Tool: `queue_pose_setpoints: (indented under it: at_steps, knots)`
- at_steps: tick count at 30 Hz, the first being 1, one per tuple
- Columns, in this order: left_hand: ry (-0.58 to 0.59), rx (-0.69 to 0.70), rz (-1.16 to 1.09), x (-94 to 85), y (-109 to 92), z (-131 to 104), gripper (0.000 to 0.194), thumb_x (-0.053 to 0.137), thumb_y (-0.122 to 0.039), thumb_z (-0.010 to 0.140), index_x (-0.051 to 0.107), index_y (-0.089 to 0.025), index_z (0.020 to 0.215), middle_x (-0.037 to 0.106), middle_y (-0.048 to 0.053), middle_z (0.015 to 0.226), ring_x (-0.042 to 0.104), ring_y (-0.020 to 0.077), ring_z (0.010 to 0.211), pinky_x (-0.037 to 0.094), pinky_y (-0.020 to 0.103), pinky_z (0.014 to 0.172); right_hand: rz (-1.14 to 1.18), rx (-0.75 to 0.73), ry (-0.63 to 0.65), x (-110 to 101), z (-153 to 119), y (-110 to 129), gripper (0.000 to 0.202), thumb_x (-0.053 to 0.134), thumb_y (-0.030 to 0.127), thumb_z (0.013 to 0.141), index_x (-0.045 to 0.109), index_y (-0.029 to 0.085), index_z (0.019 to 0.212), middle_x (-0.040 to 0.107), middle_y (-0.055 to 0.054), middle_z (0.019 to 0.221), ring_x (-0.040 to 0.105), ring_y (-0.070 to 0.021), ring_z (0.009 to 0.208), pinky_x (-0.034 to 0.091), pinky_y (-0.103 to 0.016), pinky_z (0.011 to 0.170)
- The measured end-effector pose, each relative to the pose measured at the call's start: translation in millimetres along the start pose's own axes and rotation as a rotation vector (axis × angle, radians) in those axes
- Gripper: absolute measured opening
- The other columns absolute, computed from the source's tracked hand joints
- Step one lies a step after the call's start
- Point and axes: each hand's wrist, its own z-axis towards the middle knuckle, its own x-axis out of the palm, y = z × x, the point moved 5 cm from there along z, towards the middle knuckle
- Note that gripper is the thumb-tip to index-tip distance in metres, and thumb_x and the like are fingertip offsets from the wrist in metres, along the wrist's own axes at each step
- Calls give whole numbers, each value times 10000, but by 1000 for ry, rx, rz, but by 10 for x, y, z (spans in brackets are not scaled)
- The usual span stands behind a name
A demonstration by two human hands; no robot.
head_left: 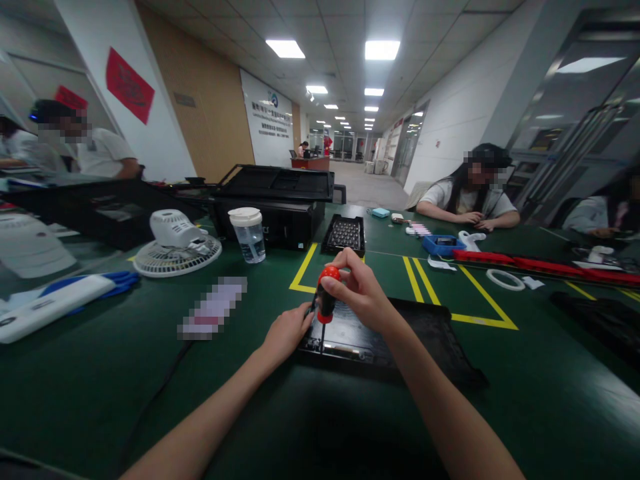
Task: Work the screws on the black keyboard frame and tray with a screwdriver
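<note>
My right hand (363,288) is closed around the red and black handle of a screwdriver (326,308). The screwdriver stands nearly upright, its thin shaft pointing down at the left part of a flat black panel (420,333). That panel lies on the green table and has a shiny inner face. At the panel's left edge, my left hand (287,333) rests with its fingers bent and pressed against the rim. My right forearm crosses in front of part of the panel. Whether the tip sits in a screw cannot be made out.
Behind the panel stand a black tray of small parts (345,235), a lidded plastic cup (249,235) and a black case (270,220). A white fan (175,243) lies to the left. Across the table on the right sits a person (470,193) near a blue box (443,245).
</note>
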Motion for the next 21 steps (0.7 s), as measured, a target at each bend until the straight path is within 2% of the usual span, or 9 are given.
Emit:
queue_pose_setpoints:
  at_steps: [8, 15, 21]
  knots:
    - [-13, 18, 1, 21, 13, 11, 329, 320, -360, 886, 483, -226, 1139, 644, 75, 1001, 616, 191, 859, 425, 255, 703, -153, -55, -67, -18, -6, 30, 174, 574, 310, 784, 456, 181, 777, 445, 28, 711, 464, -90, 624, 436, -219, 573]
    - [5, -11, 10, -5, -13, 5, 329, 321, -356, 887, 488, -217, 1134, 635, 78, 1032, 614, 194, 879, 423, 252, 705, -227, -25, -93, 7, -15, 54, 198, 570, 323, 778, 428, 186, 757, 427, 34, 679, 454, -83, 570, 348, -173, 435]
    - [3, -1, -5, -23, -30, -4, 329, 318, -360, 887, 503, -212, 1114, 630, 80, 1051, 610, 195, 890, 424, 251, 705, -282, -25, -107, 26, -24, 83, 206, 575, 292, 770, 397, 193, 737, 417, 35, 677, 451, -90, 583, 334, -169, 436]
